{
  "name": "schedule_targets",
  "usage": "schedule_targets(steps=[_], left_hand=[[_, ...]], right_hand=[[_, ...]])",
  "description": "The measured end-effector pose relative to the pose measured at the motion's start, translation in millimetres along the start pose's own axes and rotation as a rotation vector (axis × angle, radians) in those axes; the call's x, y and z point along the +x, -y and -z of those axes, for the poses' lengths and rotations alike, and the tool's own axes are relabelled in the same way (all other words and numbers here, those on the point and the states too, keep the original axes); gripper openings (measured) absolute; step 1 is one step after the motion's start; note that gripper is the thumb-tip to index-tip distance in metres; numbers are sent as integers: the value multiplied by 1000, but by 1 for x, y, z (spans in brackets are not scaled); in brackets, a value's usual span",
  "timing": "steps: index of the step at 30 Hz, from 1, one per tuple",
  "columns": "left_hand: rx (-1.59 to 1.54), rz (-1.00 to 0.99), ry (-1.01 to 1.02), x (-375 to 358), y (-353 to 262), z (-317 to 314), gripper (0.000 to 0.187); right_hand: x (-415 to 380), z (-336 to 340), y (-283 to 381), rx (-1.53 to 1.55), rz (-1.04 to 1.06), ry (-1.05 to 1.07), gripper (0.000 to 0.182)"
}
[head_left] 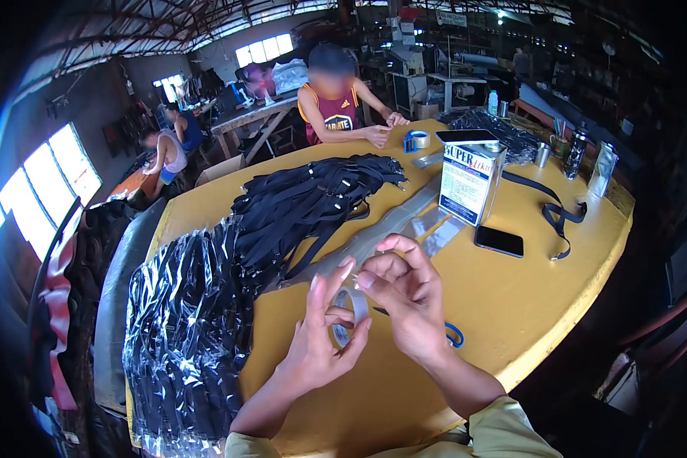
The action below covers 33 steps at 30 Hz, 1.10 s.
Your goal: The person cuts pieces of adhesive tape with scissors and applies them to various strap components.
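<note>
My left hand [324,324] is raised over the yellow table [305,389], its fingers curled through and around a roll of clear tape [351,309]. Close beside it on the right, my right hand [404,294] has its thumb and fingertips pinched near the roll; whatever thin piece lies between them is too small to make out. Blue-handled scissors [454,334] lie on the table, partly hidden behind my right hand. Behind my hands, a strip of clear plastic [374,237] stretches across the tabletop.
Black straps [305,202] and plastic-wrapped ones [187,336] are heaped left. A tin can [469,183], a phone [499,241], a loose black strap [553,210] and tumblers [576,153] stand or lie right. A person [332,107] leans on the far edge near a tape dispenser [417,140].
</note>
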<state>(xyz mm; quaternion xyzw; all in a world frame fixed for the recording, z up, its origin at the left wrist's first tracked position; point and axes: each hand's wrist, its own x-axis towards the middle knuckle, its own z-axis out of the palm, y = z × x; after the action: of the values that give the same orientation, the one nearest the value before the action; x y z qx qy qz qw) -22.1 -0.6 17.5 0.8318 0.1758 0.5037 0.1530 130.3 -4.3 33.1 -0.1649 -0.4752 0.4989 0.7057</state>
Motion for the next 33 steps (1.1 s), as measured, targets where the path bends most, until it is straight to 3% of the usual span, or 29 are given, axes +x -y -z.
schedule_targets(steps=[1, 12, 17, 23, 27, 33], left_hand=[[77, -33, -12, 1, 2, -1, 108], [122, 37, -191, 5, 6, 14, 109], [68, 79, -368, 11, 3, 14, 101], [174, 118, -425, 16, 3, 17, 94], [223, 129, -383, 16, 6, 17, 92], [228, 104, -323, 14, 7, 18, 88]], right_hand=[[0, 1, -1, -58, 81, 12, 37], [-20, 38, 18, -170, 55, -138, 41], [-87, 115, 48, -349, 16, -479, 39], [-199, 203, 74, -440, -22, -1190, 35], [-222, 231, 80, -456, -124, -1346, 38], [-224, 237, 78, -412, -189, -1349, 41]])
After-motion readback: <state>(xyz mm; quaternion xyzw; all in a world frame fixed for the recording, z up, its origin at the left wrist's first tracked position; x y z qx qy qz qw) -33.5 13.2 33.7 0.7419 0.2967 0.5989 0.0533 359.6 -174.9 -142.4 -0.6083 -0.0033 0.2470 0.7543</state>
